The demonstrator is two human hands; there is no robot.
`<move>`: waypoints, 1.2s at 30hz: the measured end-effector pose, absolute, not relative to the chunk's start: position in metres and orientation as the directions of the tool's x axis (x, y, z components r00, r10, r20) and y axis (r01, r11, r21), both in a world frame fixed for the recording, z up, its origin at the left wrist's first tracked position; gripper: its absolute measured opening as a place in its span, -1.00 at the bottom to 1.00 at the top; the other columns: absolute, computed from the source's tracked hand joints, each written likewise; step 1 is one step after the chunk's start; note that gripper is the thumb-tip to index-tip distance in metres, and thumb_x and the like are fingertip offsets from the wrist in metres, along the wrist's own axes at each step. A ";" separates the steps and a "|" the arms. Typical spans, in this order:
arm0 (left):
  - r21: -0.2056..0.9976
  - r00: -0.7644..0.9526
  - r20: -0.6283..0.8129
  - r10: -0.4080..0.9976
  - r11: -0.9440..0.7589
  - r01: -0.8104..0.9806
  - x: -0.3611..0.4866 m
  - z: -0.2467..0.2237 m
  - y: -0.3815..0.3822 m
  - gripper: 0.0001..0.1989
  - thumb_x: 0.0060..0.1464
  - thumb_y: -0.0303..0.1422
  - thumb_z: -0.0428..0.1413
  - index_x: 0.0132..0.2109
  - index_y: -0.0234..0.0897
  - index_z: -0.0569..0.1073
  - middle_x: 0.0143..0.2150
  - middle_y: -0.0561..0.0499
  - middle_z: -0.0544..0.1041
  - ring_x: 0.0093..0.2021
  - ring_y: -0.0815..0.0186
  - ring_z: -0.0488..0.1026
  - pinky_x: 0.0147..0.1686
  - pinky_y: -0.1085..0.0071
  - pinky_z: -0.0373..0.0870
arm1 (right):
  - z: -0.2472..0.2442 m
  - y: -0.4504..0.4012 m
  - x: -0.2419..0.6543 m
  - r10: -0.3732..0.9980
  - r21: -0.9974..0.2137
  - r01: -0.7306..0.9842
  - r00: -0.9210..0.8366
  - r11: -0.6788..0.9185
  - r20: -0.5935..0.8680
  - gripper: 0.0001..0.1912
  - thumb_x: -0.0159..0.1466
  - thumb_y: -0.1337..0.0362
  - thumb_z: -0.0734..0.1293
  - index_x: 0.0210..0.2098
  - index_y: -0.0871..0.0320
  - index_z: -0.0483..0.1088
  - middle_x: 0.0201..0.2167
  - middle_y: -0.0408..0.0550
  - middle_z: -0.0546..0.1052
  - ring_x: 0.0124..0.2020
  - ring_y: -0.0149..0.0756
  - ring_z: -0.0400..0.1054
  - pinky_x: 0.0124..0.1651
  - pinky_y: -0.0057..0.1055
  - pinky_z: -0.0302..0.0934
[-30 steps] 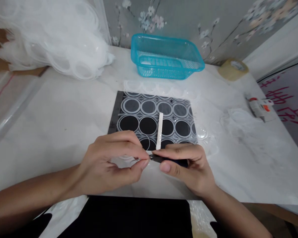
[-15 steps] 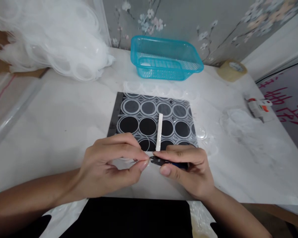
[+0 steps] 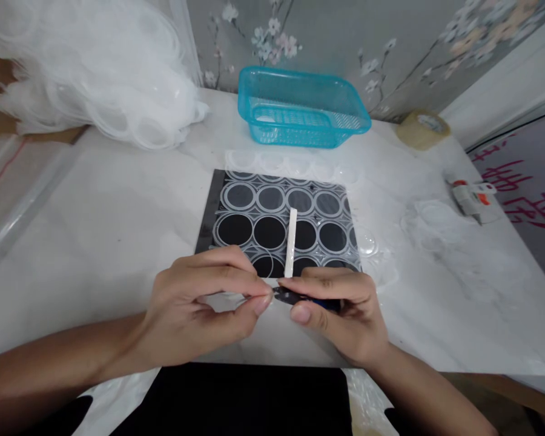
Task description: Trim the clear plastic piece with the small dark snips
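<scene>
My left hand (image 3: 200, 309) pinches a small clear plastic piece (image 3: 229, 298) between thumb and fingertips, low over the table's near edge. My right hand (image 3: 340, 315) is closed around a small dark cutting tool (image 3: 295, 297) whose tip meets the clear piece. Just beyond both hands lies a black mat (image 3: 206, 221) bearing a clear sheet of round moulded cups (image 3: 272, 212). A white strip (image 3: 291, 241) lies across that sheet, pointing toward my hands.
A turquoise plastic basket (image 3: 302, 109) stands at the back. A heap of clear cup sheets (image 3: 95, 72) fills the back left. A tape roll (image 3: 422, 128), a small white and red bottle (image 3: 470, 197) and loose clear discs (image 3: 431, 221) lie at the right. A black surface (image 3: 249, 396) is nearest me.
Both hands stay together over the near edge; they have shifted only very slightly, and the tool's tip remains against the clear piece.
</scene>
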State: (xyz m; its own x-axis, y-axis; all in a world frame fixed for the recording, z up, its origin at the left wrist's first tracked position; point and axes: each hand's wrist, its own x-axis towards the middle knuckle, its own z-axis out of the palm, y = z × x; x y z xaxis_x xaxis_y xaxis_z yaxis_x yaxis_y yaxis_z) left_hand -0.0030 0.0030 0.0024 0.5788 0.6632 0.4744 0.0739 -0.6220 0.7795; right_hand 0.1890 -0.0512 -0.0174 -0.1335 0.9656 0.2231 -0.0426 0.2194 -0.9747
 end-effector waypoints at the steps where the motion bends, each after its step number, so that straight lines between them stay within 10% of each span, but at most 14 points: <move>1: 0.780 0.578 0.475 0.664 -0.621 0.072 -0.003 0.002 0.003 -0.84 0.04 -0.60 0.15 -0.26 -0.26 0.49 -0.44 0.09 0.44 -0.52 0.51 0.36 -0.58 0.61 0.34 | -0.018 -0.051 0.189 0.966 -0.975 -0.047 -0.133 0.217 0.221 -0.75 0.15 0.35 0.43 -0.15 0.09 0.57 -0.65 -0.18 0.38 -0.65 -0.50 0.11 -0.65 -0.50 -0.07; 36: 0.811 0.552 0.466 0.691 -0.584 0.046 -0.001 0.001 0.002 -0.83 0.01 -0.64 0.15 -0.29 -0.31 0.49 -0.45 0.10 0.43 -0.52 0.54 0.35 -0.58 0.64 0.32 | -0.021 -0.053 0.186 0.984 -0.984 -0.154 -0.138 0.093 0.114 -0.72 0.12 0.39 0.45 -0.17 0.03 0.58 -0.63 -0.17 0.37 -0.62 -0.50 0.10 -0.63 -0.51 -0.09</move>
